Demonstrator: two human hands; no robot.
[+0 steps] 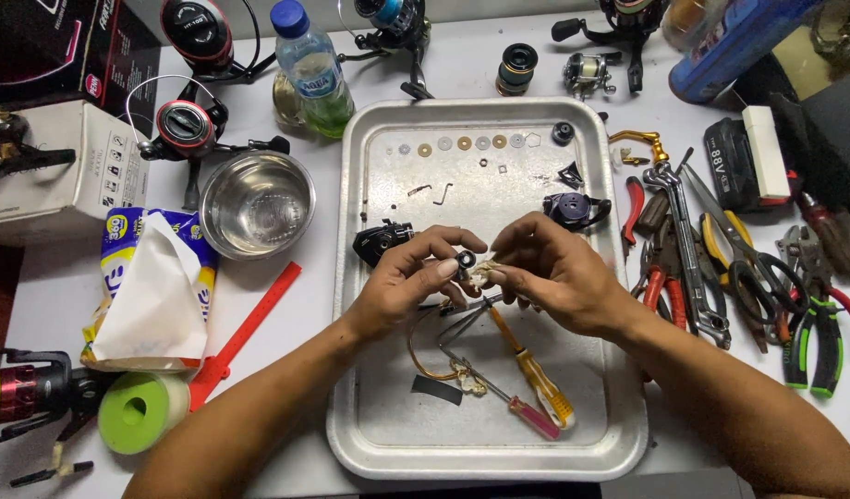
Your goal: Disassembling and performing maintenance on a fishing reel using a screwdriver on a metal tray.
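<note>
While both hands hover over the middle of the metal tray [370, 434], the left hand [402, 282] has its thumb and forefinger closed on a small black round part [466, 261], the other fingers curled loosely beneath. Touching that part from the right, the right hand [559, 273] pinches a small pale piece [485, 273], fingertips nearly together; what that piece is I cannot tell. Just below the hands on the tray lie two screwdrivers [536, 383] and a gold wire bail [425, 356]. Left of the tray stands a steel bowl [257, 205]; right of it lie pliers [808, 328].
</note>
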